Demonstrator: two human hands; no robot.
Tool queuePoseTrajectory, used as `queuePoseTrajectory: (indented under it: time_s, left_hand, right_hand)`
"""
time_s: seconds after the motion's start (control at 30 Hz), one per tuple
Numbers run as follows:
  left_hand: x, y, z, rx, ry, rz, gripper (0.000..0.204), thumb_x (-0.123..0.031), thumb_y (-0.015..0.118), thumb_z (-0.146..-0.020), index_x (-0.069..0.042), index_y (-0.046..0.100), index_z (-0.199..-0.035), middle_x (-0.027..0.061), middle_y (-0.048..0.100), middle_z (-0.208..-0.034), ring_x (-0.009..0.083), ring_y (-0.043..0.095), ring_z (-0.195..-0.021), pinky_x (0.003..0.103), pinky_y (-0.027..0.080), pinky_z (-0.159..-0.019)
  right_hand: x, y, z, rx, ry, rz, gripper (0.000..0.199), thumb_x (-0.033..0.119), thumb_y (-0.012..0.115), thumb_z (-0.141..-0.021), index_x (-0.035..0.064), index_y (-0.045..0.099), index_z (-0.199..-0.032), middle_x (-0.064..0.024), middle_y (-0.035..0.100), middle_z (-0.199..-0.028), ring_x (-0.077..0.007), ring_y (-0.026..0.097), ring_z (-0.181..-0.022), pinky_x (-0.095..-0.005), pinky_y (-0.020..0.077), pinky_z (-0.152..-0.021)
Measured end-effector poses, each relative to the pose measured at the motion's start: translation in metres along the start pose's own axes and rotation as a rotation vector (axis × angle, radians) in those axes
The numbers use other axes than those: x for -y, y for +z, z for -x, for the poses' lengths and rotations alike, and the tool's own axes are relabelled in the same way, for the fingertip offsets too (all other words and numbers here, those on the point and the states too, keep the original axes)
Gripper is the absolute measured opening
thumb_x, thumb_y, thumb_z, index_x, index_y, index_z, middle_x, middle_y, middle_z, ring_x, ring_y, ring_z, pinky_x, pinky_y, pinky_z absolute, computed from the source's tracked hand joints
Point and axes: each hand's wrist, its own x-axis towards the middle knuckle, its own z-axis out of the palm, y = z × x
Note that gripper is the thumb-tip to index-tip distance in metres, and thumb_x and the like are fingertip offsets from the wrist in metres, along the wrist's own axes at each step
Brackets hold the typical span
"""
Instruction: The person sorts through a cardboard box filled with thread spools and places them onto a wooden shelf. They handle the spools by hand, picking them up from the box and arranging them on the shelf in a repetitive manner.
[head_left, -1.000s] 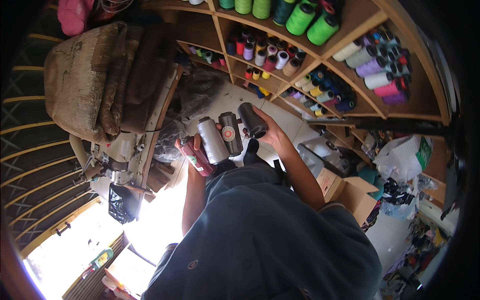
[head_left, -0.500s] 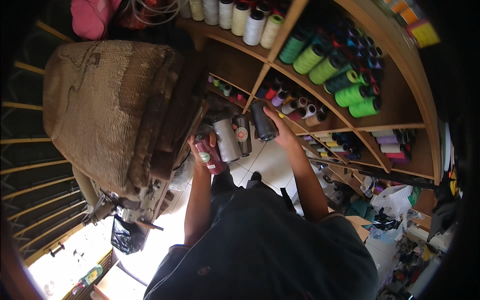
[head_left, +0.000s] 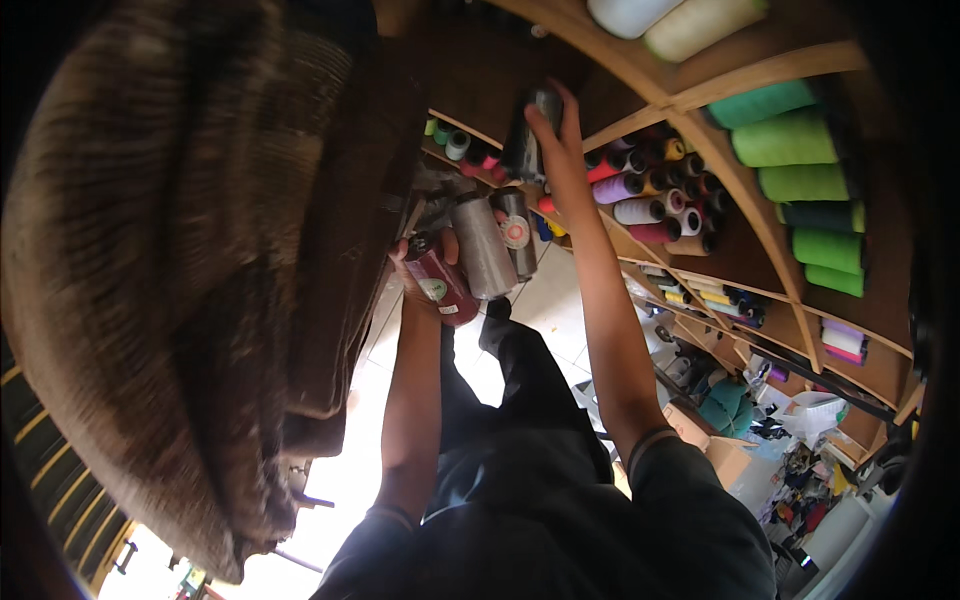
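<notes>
My left hand (head_left: 403, 262) is closed around a cluster of wrapped thread spools. They are a maroon spool (head_left: 441, 283) with a round label, a grey spool (head_left: 482, 247) and a dark spool (head_left: 515, 233) with a red-and-white label; how the fingers reach the farther ones is partly hidden. My right hand (head_left: 560, 122) grips a black thread spool (head_left: 529, 140), raised in front of a dark shelf compartment (head_left: 600, 88). Just below that compartment lie several small coloured spools (head_left: 625, 187).
The wooden shelf (head_left: 700, 125) curves along the right, with green spools (head_left: 790, 150) and white cones (head_left: 690, 25) in it. A large brown draped cloth (head_left: 160, 280) fills the left. At the lower right sit a cardboard box (head_left: 715, 450) and scattered scraps (head_left: 800, 480).
My right hand has moved up and forward with the black spool, toward the shelf compartment. My left hand still holds its spools. The view has shifted closer to the shelf and brown cloth.
</notes>
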Motion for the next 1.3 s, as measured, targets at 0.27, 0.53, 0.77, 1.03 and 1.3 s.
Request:
queuePoseTrajectory:
  time_s: [0.27, 0.53, 0.77, 1.03, 1.3]
  left_hand:
    - [0.038, -0.027, 0.017, -0.137, 0.008, 0.149, 0.059, -0.063, 0.058, -0.073, -0.004, 0.049, -0.074, 0.0251, 0.055, -0.102, 0.0381, 0.053, -0.096, 0.044, 0.048, -0.077]
    - [0.038, -0.032, 0.030, -0.196, -0.063, 0.147, 0.059, -0.063, 0.058, -0.073, -0.004, 0.048, -0.074, 0.0258, 0.054, -0.104, 0.0387, 0.053, -0.097, 0.045, 0.048, -0.077]
    - [0.034, -0.038, 0.038, -0.241, -0.078, 0.125, 0.059, -0.062, 0.058, -0.073, -0.004, 0.048, -0.074, 0.0264, 0.053, -0.106, 0.0393, 0.052, -0.097, 0.046, 0.048, -0.076]
    - [0.030, -0.039, 0.035, -0.274, -0.093, 0.107, 0.059, -0.062, 0.058, -0.073, -0.004, 0.048, -0.074, 0.0272, 0.053, -0.108, 0.0399, 0.052, -0.098, 0.047, 0.048, -0.076]
    - [0.033, -0.031, 0.028, -0.269, -0.107, 0.116, 0.059, -0.062, 0.059, -0.073, -0.004, 0.048, -0.074, 0.0279, 0.052, -0.110, 0.0406, 0.052, -0.098, 0.048, 0.048, -0.076]
  right_hand:
    - [-0.069, 0.041, -0.075, -0.456, -0.031, -0.058, 0.071, 0.036, 0.067, -0.079, 0.0025, 0.034, -0.133, -0.0237, 0.049, -0.124, -0.0332, 0.047, -0.118, -0.0417, 0.0370, -0.097]
    - [-0.122, 0.054, -0.201, -1.398, 0.158, 0.580, 0.055, 0.025, 0.071, -0.075, 0.0026, 0.048, -0.120, -0.0215, 0.057, -0.104, -0.0345, 0.054, -0.105, -0.0399, 0.0421, -0.091]
    - [-0.135, 0.020, -0.235, -1.147, 0.134, 0.559, 0.059, 0.027, 0.069, -0.076, 0.0029, 0.045, -0.123, -0.0220, 0.053, -0.110, -0.0351, 0.051, -0.109, -0.0417, 0.0397, -0.093]
    - [-0.137, 0.007, -0.254, -1.038, 0.118, 0.569, 0.063, 0.030, 0.067, -0.077, 0.0032, 0.041, -0.127, -0.0227, 0.048, -0.118, -0.0358, 0.046, -0.113, -0.0438, 0.0371, -0.095]
    - [-0.144, 0.017, -0.233, -0.992, 0.143, 0.574, 0.067, 0.033, 0.066, -0.079, 0.0035, 0.037, -0.131, -0.0233, 0.043, -0.125, -0.0365, 0.042, -0.118, -0.0458, 0.0344, -0.097]
